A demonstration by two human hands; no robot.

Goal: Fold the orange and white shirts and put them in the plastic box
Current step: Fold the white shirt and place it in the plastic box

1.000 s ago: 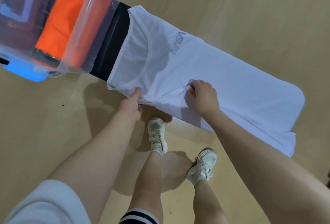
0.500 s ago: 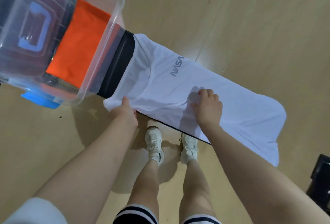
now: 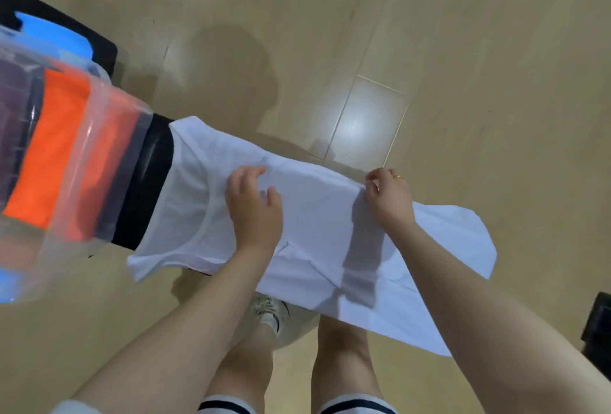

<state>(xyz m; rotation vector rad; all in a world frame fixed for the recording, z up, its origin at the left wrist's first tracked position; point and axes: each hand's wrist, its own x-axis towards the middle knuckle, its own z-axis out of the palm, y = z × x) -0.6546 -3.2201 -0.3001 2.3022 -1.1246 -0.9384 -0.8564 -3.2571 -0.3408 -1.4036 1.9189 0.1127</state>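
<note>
Floor (image 3: pixel 463 33): pale wooden boards fill most of the view, with a bright glare patch beyond the bench.
White shirt (image 3: pixel 314 232): spread along a narrow black bench (image 3: pixel 152 182), neck opening toward the box, hem end hanging off the right end; one long side is folded over the middle, leaving creases near the front edge.
Plastic box (image 3: pixel 99 156): clear, with blue handles, standing on the left end of the bench, just beside the shirt's collar end.
Orange shirt (image 3: pixel 49 149): folded, lying inside the box against its near wall; a darker folded item sits beside it, too blurred to name.
Left hand (image 3: pixel 254 208): laid on the white shirt just right of the neckline, fingers loosely bent and spread, thumb apart; it seems to press the cloth rather than grip it, though the blur leaves that uncertain.
Right hand (image 3: pixel 390 195): at the far edge of the white shirt, fingertips curled and pinching the fold of cloth there; a ring shows on one finger.
Legs and shoe (image 3: pixel 269 311): bare legs below the bench, one pale sneaker visible under the shirt's front edge.
</note>
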